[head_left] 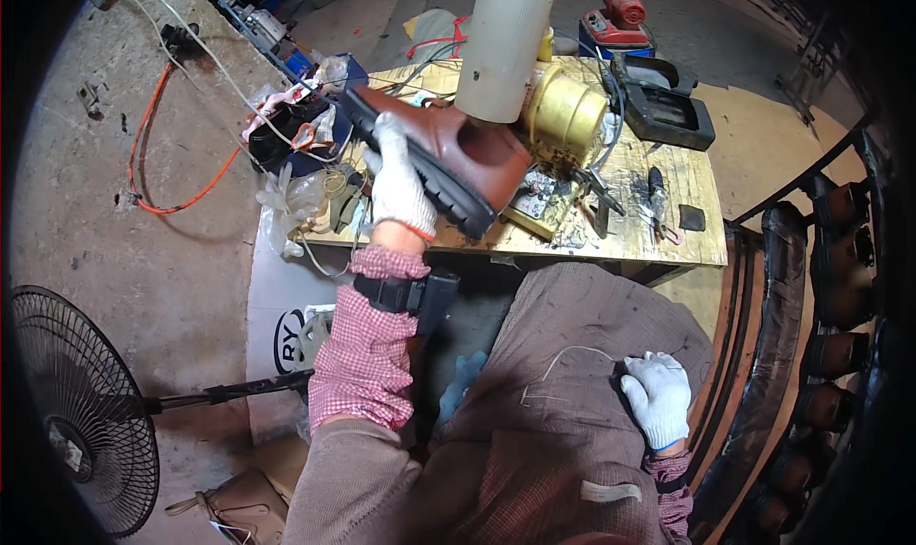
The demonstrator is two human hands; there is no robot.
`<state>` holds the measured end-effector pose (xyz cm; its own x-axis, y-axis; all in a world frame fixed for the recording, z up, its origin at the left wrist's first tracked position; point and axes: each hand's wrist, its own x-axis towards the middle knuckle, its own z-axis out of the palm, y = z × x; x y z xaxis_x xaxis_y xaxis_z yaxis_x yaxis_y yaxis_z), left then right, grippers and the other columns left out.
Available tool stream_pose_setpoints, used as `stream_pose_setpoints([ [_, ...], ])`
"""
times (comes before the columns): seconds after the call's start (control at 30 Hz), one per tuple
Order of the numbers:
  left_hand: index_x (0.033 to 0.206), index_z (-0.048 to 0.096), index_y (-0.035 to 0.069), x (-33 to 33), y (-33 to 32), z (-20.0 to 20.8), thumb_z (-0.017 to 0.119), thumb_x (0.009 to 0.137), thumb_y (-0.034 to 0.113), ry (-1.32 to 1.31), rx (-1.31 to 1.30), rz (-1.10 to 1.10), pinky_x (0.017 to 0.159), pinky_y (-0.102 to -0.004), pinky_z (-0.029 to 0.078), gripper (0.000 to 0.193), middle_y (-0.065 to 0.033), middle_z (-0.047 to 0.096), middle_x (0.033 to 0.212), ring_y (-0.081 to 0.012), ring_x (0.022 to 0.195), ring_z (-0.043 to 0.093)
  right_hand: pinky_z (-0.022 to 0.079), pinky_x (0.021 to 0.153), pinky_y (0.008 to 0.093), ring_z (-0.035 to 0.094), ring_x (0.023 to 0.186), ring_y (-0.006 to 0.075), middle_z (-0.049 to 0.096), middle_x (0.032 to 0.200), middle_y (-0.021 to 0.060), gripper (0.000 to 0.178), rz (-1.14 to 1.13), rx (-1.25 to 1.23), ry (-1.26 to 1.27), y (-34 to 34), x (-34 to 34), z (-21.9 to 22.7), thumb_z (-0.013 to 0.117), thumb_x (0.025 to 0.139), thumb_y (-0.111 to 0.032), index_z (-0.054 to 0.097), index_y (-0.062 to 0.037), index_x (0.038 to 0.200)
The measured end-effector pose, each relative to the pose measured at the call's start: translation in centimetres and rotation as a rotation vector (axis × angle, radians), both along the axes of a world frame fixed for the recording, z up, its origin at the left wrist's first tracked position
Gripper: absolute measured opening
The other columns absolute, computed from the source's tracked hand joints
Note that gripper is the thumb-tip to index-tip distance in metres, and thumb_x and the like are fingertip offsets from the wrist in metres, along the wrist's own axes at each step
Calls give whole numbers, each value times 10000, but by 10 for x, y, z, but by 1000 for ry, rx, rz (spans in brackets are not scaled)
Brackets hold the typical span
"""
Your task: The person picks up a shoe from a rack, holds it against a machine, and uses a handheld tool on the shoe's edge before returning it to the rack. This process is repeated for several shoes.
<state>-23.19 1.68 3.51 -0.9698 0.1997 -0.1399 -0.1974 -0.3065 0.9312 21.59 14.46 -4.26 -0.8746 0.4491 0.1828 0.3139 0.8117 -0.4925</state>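
Observation:
My left hand [398, 178], in a white knit glove, grips a brown leather boot [429, 130] with a thick black sole [458, 201]. The boot is tilted on its side above the wooden table [697, 235], its dark opening close to the lower end of a white plastic pipe [506, 49]. Whether pipe and boot touch, I cannot tell. On my lap, over brown cloth [563, 354], rests my right hand [657, 397], also gloved in white. Its thumb is apart from slightly bent fingers, and nothing shows in them. A light thread [572, 350] lies beside it.
A yellow cylinder [568, 111] stands behind the boot. Pliers [603, 197], a dark-handled tool [656, 187] and black moulds [668, 101] lie on the table's right. Left are a fan [81, 411] and an orange hose [143, 154]. A rack of boots [840, 302] stands right.

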Motion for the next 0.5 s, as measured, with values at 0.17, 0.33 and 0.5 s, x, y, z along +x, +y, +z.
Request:
stream_pose_setpoints([
  [0.17, 1706, 363, 171, 50, -41, -31, 462, 1018, 835, -45, 185, -97, 1281, -492, 378, 961, -92, 467, 1692, -296, 1500, 496, 530, 1059, 517, 750, 1064, 392, 796, 1036, 152, 272, -55, -13, -9, -3, 7, 0, 794, 893, -266, 802, -57, 1067],
  [0.33, 1746, 260, 183, 69, -64, -67, 381, 1058, 813, -106, 268, -83, 1321, -495, 290, 941, -45, 323, 1779, -299, 1587, 375, 530, 1065, 519, 745, 1062, 398, 792, 1038, 157, 278, -18, 2, -42, -3, 5, 2, 789, 894, -256, 800, -56, 1086],
  [0.5, 1717, 325, 150, 79, -69, -100, 383, 1027, 852, -211, 395, -172, 1323, -485, 291, 986, -86, 400, 1727, -322, 1530, 442, 536, 1063, 520, 741, 1049, 401, 788, 1032, 162, 281, -30, 40, 23, -3, -7, 10, 793, 881, -234, 799, -55, 1097],
])
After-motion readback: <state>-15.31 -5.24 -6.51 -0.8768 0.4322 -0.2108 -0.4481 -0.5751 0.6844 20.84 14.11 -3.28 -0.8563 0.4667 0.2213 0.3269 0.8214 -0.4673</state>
